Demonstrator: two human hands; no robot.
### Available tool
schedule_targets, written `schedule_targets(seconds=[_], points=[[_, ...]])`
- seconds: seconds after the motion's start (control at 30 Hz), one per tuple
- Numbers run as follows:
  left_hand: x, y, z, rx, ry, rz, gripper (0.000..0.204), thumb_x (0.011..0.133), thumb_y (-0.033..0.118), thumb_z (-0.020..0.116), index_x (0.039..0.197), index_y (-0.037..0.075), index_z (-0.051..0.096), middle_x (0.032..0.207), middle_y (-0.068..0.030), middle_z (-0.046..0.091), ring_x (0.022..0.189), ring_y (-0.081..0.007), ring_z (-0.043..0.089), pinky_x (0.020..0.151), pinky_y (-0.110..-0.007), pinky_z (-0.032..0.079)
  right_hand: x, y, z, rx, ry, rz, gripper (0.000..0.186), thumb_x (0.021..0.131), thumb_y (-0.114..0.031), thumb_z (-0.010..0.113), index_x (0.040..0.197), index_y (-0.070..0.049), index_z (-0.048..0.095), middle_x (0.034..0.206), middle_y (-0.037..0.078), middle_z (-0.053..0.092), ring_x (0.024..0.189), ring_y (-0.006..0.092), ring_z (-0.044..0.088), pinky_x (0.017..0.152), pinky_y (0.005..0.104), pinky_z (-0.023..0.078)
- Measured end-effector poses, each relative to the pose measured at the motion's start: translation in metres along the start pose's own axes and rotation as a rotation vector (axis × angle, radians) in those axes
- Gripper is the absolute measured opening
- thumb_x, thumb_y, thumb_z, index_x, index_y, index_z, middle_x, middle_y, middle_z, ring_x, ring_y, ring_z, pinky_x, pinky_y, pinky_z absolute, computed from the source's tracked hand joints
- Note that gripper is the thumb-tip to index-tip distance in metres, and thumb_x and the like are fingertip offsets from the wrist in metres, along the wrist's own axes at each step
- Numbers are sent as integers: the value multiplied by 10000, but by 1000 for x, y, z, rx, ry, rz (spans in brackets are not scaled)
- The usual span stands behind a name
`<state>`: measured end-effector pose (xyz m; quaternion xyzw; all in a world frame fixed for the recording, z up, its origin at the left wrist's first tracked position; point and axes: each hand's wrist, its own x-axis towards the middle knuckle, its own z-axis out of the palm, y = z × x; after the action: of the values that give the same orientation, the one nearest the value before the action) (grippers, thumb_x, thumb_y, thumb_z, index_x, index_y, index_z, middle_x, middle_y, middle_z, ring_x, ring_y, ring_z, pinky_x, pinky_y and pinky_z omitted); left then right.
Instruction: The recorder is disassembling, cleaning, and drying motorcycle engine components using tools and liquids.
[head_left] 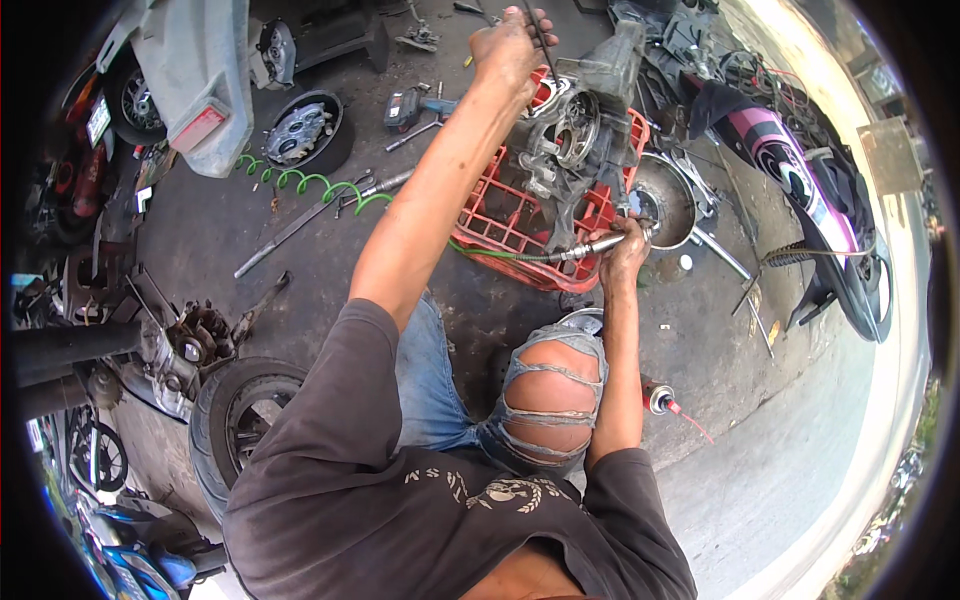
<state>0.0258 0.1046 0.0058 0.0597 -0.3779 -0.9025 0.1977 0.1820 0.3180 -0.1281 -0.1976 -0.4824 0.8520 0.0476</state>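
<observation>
At the far side of a red plastic crate (510,232), my left hand (512,48) is closed around a thin dark rod or cable (553,62). The rod slants down toward a greasy scooter engine (570,130) lying on the crate. My right hand (626,248) grips a slim silver air tool (604,242) at the crate's near right corner. A hose coupling joins the tool's left end, and a green air hose (372,197) runs off to the left. The tool's working end is partly hidden by my fingers.
A round metal pan (668,200) sits right of the crate, beside scattered wrenches. Left lie a cordless impact driver (405,108), a wheel hub (300,130), a long bar (285,240) and a tyre (240,420). A spray can (657,398) and a pink-black fairing (775,165) are right.
</observation>
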Motion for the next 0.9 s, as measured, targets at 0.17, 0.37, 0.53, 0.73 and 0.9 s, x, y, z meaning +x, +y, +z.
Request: schedule_targets(seconds=[0.17,0.37,0.53,0.73,0.9], points=[[2,-9,-13,59,80,-188,318,1036,303,388,1028,49,578,886,-73,639,798,-260,632,794,-469,512,-3,-23,-12,-24,69,-68,398,801,-89,517,1160,61,435,799,167,556,473,318,614,427,397,517],[51,-23,-77,-142,219,-291,344,1028,215,278,1059,20,559,1032,-130,622,956,-354,625,975,-556,470,-18,-34,2,-21,-17,-57,473,809,-64,510,1248,97,440,963,166,535,477,291,614,419,382,507],[55,-42,-137,-259,300,-319,386,1033,246,247,1112,4,537,1054,-160,625,986,-378,628,977,-568,471,-21,-36,5,-30,-102,-89,462,825,-68,489,1249,94,406,763,166,540,493,297,636,435,396,539],[40,-53,-177,-373,352,-342,462,1045,251,185,1251,-47,471,1327,-237,531,1228,-435,519,1046,-588,419,-29,-41,18,-69,-304,-142,517,828,-121,535,1303,49,416,697,169,602,562,278,671,476,335,546],[29,-51,-174,-147,280,-359,388,1036,242,312,1258,-48,442,1308,-246,541,1218,-428,526,1052,-572,426,-33,-51,26,-20,-338,-132,545,851,-128,525,1322,110,391,633,188,610,579,304,674,494,346,554]])
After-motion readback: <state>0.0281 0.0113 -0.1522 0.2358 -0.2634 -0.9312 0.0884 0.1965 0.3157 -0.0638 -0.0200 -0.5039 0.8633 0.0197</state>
